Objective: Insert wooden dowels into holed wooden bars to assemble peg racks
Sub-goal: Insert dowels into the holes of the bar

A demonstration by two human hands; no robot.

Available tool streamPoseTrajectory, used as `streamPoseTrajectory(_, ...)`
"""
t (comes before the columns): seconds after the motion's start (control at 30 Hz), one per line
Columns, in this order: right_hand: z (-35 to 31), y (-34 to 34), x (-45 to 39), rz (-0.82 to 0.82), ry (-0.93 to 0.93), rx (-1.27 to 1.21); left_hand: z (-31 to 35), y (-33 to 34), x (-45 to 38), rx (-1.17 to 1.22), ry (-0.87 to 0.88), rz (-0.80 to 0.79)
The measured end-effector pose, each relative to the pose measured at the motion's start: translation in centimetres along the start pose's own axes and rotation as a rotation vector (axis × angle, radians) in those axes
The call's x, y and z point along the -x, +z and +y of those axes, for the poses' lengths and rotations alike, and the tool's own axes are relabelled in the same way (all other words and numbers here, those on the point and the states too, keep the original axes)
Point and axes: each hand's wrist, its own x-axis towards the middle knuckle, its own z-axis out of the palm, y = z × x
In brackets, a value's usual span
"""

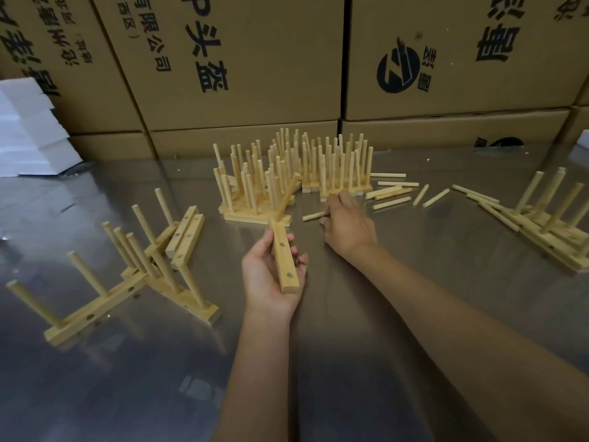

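Note:
My left hand (267, 275) holds a holed wooden bar (285, 260) above the table, palm up, fingers curled round it. One dowel (288, 196) stands in the bar's far end, and two empty holes show nearer me. My right hand (347, 224) lies on the table to the right of the bar and pinches a loose dowel (314, 215) that lies flat. More loose dowels (392, 193) lie scattered just beyond that hand.
Finished peg racks (293, 167) stand packed together at the table's middle back. Partly filled bars (134, 272) lie at the left, and another pile of bars (548, 224) at the right. Cardboard boxes (242, 59) wall the back; white foam blocks (28, 129) sit far left.

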Motion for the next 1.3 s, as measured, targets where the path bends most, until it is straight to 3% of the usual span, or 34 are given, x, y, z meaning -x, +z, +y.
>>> streamPoseTrajectory(0.1, 0.0, 0.1, 0.1, 0.020, -0.045, 0.114, 0.0, 0.0, 0.0, -0.006, 0.001, -0.007)
streamPoseTrajectory(0.23, -0.3, -0.7, 0.7, -0.002, -0.020, 0.093, 0.0, 0.0, 0.0, -0.006, 0.003, -0.001)
streamPoseTrajectory(0.4, -1.8, -3.7, 6.3, -0.056, -0.060, -0.234, 0.1, -0.1, 0.3, -0.059, 0.006, 0.016)
streamPoseTrajectory(0.5, -2.9, -5.8, 11.0, 0.012, -0.186, -0.403, 0.0, 0.1, 0.3, -0.134, 0.008, 0.027)
streamPoseTrajectory(0.67, -3.4, -7.8, 14.3, 0.092, -0.325, -0.113, 0.1, 0.3, 0.8, -0.246, 0.000, -0.025)
streamPoseTrajectory(0.83, -3.4, -7.6, 14.3, 0.119, -0.384, -0.146, 0.1, 0.5, 1.0, -0.310, 0.020, -0.019)
streamPoseTrajectory(1.07, -2.8, -7.3, 13.0, 0.188, -0.185, -0.162, -0.7, 1.1, 1.2, -0.479, -0.053, -0.161)
streamPoseTrajectory(1.3, -1.9, -7.4, 13.0, 0.214, -0.206, -0.173, -0.9, 1.3, 1.5, -0.638, -0.049, -0.208)
